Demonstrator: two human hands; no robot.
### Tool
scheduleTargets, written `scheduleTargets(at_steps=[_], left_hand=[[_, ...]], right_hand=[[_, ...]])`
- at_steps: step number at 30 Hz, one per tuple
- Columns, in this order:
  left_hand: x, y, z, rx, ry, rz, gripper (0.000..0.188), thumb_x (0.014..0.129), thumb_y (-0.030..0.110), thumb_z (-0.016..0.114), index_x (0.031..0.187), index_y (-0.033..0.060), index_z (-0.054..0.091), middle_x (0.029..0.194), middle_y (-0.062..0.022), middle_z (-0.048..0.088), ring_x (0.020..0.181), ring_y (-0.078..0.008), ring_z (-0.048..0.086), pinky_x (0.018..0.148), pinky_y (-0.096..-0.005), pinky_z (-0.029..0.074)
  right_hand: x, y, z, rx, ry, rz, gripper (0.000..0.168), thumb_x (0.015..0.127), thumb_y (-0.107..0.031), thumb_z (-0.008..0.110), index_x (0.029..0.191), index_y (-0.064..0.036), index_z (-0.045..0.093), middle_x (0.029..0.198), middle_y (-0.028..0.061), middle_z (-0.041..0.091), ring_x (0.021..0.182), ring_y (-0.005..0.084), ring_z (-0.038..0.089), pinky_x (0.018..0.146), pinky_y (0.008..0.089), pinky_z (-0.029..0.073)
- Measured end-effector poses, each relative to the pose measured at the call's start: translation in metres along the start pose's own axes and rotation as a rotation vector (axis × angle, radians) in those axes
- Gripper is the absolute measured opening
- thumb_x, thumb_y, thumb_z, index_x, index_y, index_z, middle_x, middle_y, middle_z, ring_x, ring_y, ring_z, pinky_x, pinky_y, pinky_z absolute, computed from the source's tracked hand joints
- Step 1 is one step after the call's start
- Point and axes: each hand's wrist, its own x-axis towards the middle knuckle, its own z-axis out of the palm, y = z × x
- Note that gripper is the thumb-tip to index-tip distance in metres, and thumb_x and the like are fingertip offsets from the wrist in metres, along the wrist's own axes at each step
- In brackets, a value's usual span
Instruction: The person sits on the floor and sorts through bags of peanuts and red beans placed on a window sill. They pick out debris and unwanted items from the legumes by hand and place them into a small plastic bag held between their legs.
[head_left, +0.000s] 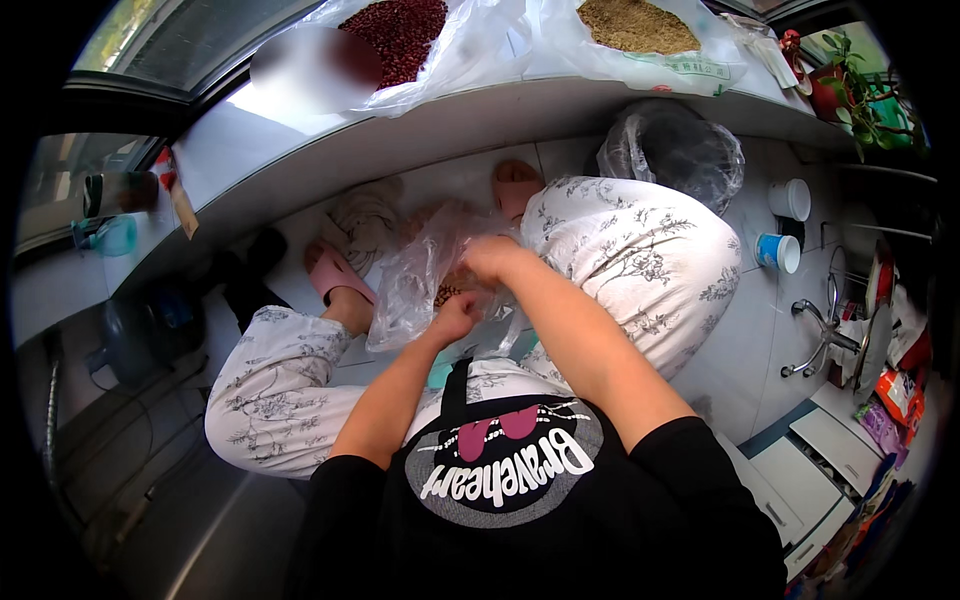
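A clear plastic bag (405, 292) hangs between my knees, with small brown beans or nuts (448, 294) showing inside it. My left hand (456, 316) is curled at the near side of the bag, fingers closed on what looks like its plastic edge. Farther forward, my right hand (491, 260) reaches to the bag's upper right part. Its fingers are partly hidden by the crumpled film, so its grip is unclear. Below the hands, part of a green object (444, 373) shows between my legs.
A ledge ahead bears a bag of dark red beans (405, 37) and a bag of brown grain (637, 26). Under it stands a plastic-lined bin (675, 150). Two white tubs (789, 199) and a wheeled metal base (817, 337) are on the right. A crumpled cloth (367, 217) lies near my left slipper (335, 274).
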Motion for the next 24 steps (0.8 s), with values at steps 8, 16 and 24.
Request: scheduleTargets(at_steps=[8, 16, 24], left_hand=[[-0.006, 0.006, -0.006, -0.136, 0.038, 0.064, 0.039, 0.085, 0.004, 0.062, 0.124, 0.0012, 0.063, 0.111, -0.0063, 0.067, 0.103, -0.0158, 0.061, 0.092, -0.0312, 0.048], [0.021, -0.037, -0.009, -0.456, 0.052, 0.193, 0.029, 0.09, 0.017, 0.063, 0.118, 0.007, 0.066, 0.104, -0.0008, 0.064, 0.095, -0.0125, 0.058, 0.081, -0.0276, 0.046], [0.061, -0.035, 0.01, -1.027, -0.039, 0.121, 0.029, 0.1, 0.025, 0.051, 0.117, 0.0056, 0.064, 0.1, -0.0037, 0.067, 0.093, -0.0183, 0.063, 0.077, -0.0331, 0.051]], right_hand=[[-0.009, 0.002, 0.013, -0.283, 0.036, 0.023, 0.027, 0.083, -0.019, 0.065, 0.108, -0.022, 0.074, 0.125, 0.0086, 0.062, 0.118, 0.0309, 0.059, 0.097, 0.042, 0.049], [-0.006, 0.027, 0.04, -0.374, 0.022, -0.004, 0.027, 0.088, -0.017, 0.056, 0.109, -0.009, 0.072, 0.125, 0.0131, 0.063, 0.114, 0.0331, 0.061, 0.094, 0.0435, 0.051], [-0.032, 0.011, 0.035, -0.272, -0.026, -0.031, 0.031, 0.087, -0.009, 0.056, 0.112, -0.016, 0.073, 0.121, 0.0141, 0.066, 0.113, 0.0349, 0.063, 0.097, 0.0429, 0.05]])
